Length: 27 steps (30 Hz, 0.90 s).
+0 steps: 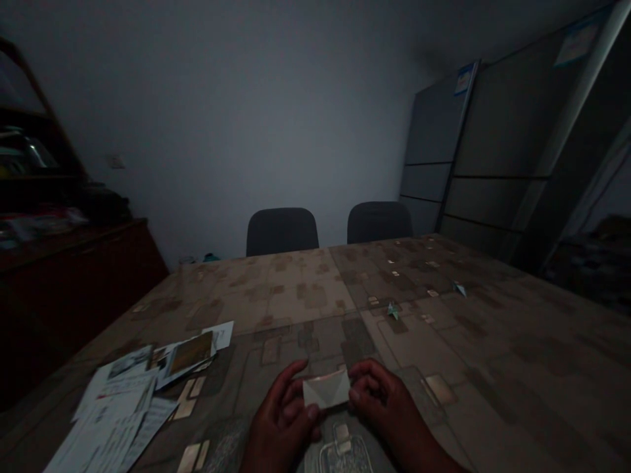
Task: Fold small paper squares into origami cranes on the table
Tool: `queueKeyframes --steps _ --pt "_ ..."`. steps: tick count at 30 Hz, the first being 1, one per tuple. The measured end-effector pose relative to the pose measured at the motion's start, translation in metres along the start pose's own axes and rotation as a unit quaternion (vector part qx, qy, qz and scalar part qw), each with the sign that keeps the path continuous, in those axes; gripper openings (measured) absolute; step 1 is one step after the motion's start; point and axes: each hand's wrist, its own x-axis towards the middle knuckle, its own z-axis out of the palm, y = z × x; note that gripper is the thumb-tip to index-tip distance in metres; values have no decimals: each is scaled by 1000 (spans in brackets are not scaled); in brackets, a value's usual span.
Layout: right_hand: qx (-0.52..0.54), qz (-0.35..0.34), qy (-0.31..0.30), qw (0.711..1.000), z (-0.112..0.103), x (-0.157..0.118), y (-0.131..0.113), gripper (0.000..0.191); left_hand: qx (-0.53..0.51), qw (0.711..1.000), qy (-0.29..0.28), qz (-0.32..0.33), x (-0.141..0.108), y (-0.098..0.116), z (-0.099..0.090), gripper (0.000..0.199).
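Observation:
A small pale piece of folded paper (326, 390), with crease lines showing on its face, is held between both hands near the table's front edge. My left hand (284, 417) grips its left end, the thumb at the lower corner and the index finger raised behind. At the right end, my right hand (382, 401) pinches the paper between thumb and curled fingers. Both hands are just above the patterned tablecloth (305, 295).
Papers and cards (116, 401) lie at the left of the table. Two small folded paper figures, one green (393, 311) and one bluish (460, 289), rest towards the right. Beyond the far edge are two dark chairs (282, 230).

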Motion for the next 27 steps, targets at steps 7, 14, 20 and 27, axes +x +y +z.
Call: queueKeyframes --steps 7,14,20,27 --pt "0 -21 2 1000 -2 -2 1 21 132 988 -16 82 2 -2 -6 15" --pt "-153 -99 -35 983 -1 -8 -8 44 320 915 -26 246 0 18 -8 12" --pt "-213 -185 -71 957 -3 -7 -9 54 281 934 -48 216 0 13 -9 16" --pt "-175 -116 -37 977 3 -9 -15 40 119 991 -61 22 0 8 -4 32"
